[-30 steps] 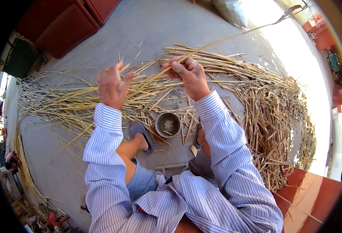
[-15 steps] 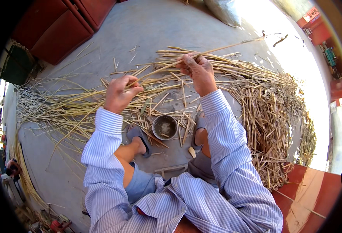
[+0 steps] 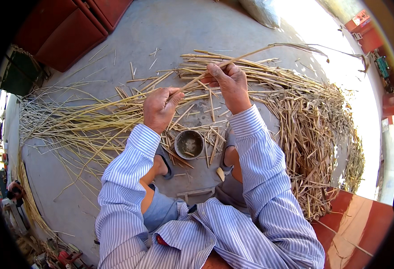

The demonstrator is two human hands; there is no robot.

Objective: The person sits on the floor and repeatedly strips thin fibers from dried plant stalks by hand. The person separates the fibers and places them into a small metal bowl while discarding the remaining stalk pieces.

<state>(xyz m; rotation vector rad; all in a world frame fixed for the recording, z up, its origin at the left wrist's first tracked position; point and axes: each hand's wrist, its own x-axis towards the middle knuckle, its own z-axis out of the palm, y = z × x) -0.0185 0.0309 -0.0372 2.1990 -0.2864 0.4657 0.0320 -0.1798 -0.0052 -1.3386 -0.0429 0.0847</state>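
Note:
A long dry plant stalk (image 3: 256, 52) runs slantwise between my hands, with a withered, leafy end trailing off to the upper right. My left hand (image 3: 160, 109) is closed round its lower stretch, thumb along the top. My right hand (image 3: 229, 87) pinches it farther up between thumb and fingers. Under my hands spreads a layer of thin yellowish stalks (image 3: 94, 114), their wispy ends fanned out to the left. Thicker cut stalks (image 3: 246, 71) lie in a bundle just beyond my right hand. Between my feet stands a round bowl (image 3: 189, 145) with murky liquid and a floating bit.
A large heap of short straw pieces (image 3: 311, 152) curves along the right side. A pale wedge-shaped piece (image 3: 220, 174) lies by my right foot. Dark red furniture (image 3: 71, 36) stands at the far left, a pale sack (image 3: 260, 11) at the back. Red tiles (image 3: 340, 224) cover the lower right.
My left hand has moved right, closer to my right hand, which stays almost in place. The stalk's leafy end now reaches farther out to the right.

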